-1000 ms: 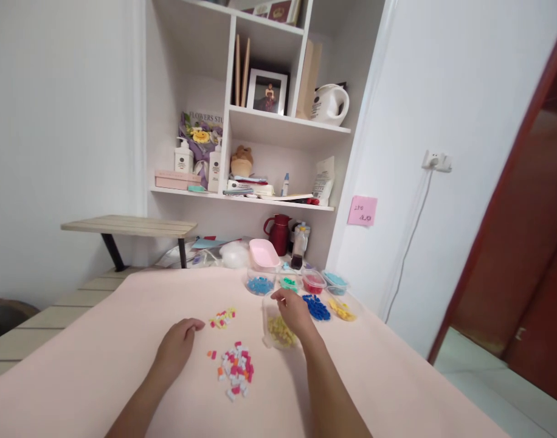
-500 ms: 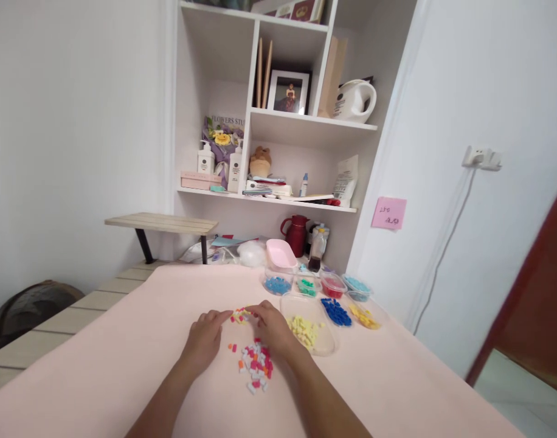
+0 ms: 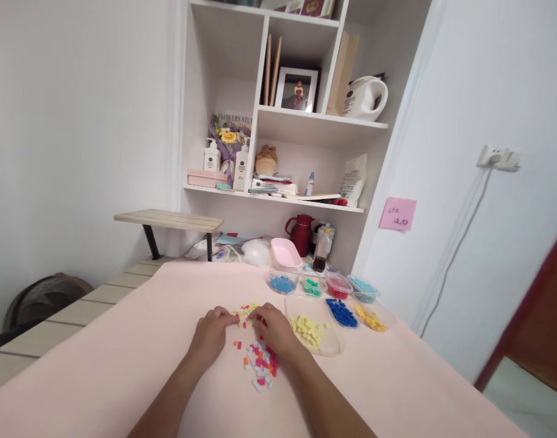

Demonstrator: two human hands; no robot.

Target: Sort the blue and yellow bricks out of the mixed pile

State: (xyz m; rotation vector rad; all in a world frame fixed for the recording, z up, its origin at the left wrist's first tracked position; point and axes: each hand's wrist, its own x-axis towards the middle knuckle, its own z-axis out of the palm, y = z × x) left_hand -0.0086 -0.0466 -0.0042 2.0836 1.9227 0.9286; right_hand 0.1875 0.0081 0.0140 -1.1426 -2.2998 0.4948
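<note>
My left hand (image 3: 213, 330) and my right hand (image 3: 273, 328) rest on the pink table (image 3: 123, 340), fingertips meeting at a small pile of yellow and pink bricks (image 3: 246, 310). The fingers of both hands are curled in a pinch over that pile; what they hold is too small to make out. Just below, between my wrists, lies a larger heap of white, pink and orange bricks (image 3: 260, 364). A clear oval tray of pale yellow bricks (image 3: 311, 331) sits right of my right hand.
Behind the tray stand several small clear tubs: blue (image 3: 282, 284), green (image 3: 311, 286), red (image 3: 337, 287), turquoise (image 3: 363, 287), dark blue (image 3: 341, 312), yellow (image 3: 372, 319). A pink lid (image 3: 285, 252), a red jug (image 3: 301, 234) and a white shelf unit (image 3: 287, 121) lie beyond.
My right hand left the yellow-brick tray and moved left to the small pile. My left hand moved right to meet it. The tray now lies flat; the view shifted left.
</note>
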